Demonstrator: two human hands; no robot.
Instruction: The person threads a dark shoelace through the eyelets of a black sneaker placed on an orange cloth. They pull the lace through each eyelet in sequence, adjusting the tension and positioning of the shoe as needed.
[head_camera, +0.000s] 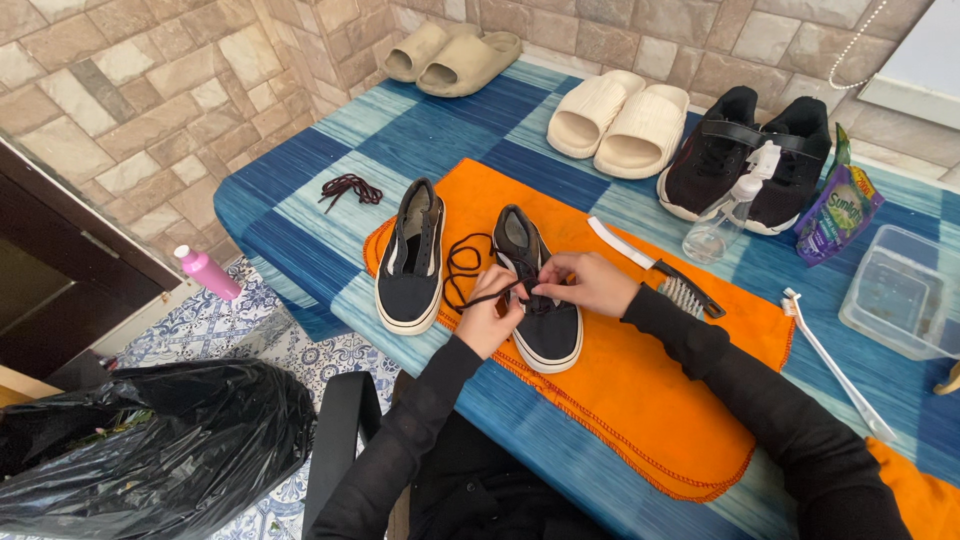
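Two black low sneakers with white soles lie on an orange cloth (640, 400). The left sneaker (411, 258) has no lace. Both my hands are on the right sneaker (540, 300). My left hand (490, 315) pinches a dark lace (462, 268) that loops out to the left of the shoe. My right hand (590, 283) grips the lace over the shoe's eyelets. Both arms wear black sleeves.
A second dark lace (350, 187) lies on the blue checked table (300, 190). Behind are beige slides (452, 57), cream slides (620, 118), black trainers (745, 155), a spray bottle (722, 225), a brush (668, 280), a toothbrush (835, 360), a pouch (838, 205), a clear tub (900, 290). A black rubbish bag (150, 440) and pink bottle (207, 271) are on the floor.
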